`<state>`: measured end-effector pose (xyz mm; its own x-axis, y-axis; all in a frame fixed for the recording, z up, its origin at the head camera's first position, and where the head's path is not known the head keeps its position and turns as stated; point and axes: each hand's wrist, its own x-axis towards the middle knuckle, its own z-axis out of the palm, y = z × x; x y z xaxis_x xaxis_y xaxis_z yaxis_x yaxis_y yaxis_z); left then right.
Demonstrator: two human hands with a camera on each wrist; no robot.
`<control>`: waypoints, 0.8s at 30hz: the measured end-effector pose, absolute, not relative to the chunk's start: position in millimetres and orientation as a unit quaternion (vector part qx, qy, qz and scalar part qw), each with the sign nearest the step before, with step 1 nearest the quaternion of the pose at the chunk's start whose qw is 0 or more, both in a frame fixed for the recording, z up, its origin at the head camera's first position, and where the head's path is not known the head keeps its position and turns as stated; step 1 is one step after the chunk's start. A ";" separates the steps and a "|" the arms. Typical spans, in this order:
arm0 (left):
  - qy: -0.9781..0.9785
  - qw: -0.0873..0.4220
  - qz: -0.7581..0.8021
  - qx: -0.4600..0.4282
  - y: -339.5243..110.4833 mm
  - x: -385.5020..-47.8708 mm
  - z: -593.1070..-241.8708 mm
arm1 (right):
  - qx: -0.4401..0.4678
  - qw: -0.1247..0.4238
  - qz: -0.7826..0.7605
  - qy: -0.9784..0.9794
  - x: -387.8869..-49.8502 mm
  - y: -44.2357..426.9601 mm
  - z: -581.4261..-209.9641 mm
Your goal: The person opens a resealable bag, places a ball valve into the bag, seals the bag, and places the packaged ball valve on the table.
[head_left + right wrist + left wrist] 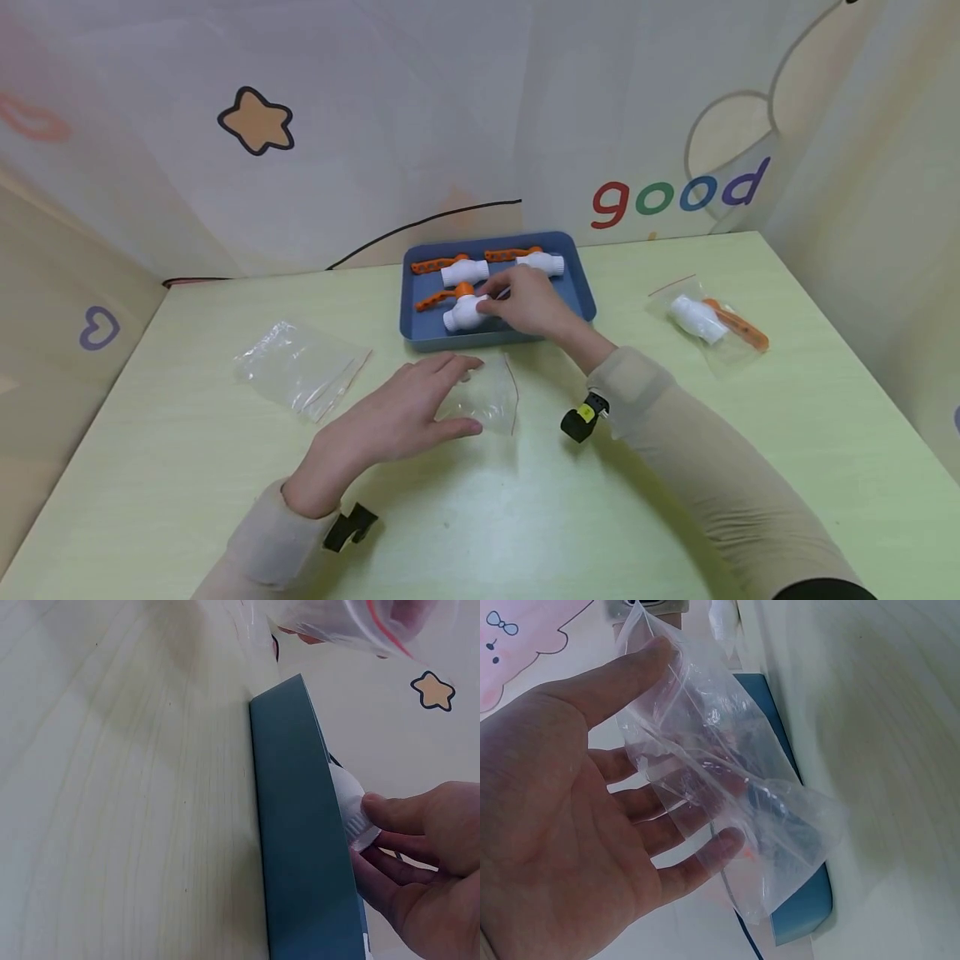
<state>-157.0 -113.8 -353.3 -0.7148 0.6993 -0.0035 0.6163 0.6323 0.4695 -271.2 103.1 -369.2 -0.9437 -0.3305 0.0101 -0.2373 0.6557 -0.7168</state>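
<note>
My left hand [397, 412] holds a clear zip bag [491, 400] with a red seal line just above the table, thumb and fingers spread apart at its left part. In the left wrist view, the crumpled bag [742, 772] covers part of the fingers. My right hand [532, 300] reaches into a blue tray [450, 343] and pinches one end of a white plastic ball valve [463, 314] with an orange handle. In the right wrist view, thumb and fingertips lie round the valve's ribbed white end [356, 817], partly hidden by the tray wall.
Two more white valves [465, 272] with orange handles lie at the tray's back. Flat empty zip bags [296, 371] lie on the left of the table. A bagged valve [697, 319] with an orange handle lies on the right. A printed wall cloth stands behind the tray.
</note>
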 end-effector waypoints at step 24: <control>0.918 0.076 0.230 0.314 -120.0 -165.7 -354.2 | -0.141 0.018 -0.444 0.885 -245.0 146.9 -343.3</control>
<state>-165.7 -120.0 -354.2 -0.7917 0.6109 0.0039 0.5407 0.6977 0.4700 -245.0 146.9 -343.3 -0.9598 -0.2651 0.0922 -0.2325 0.5671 -0.7902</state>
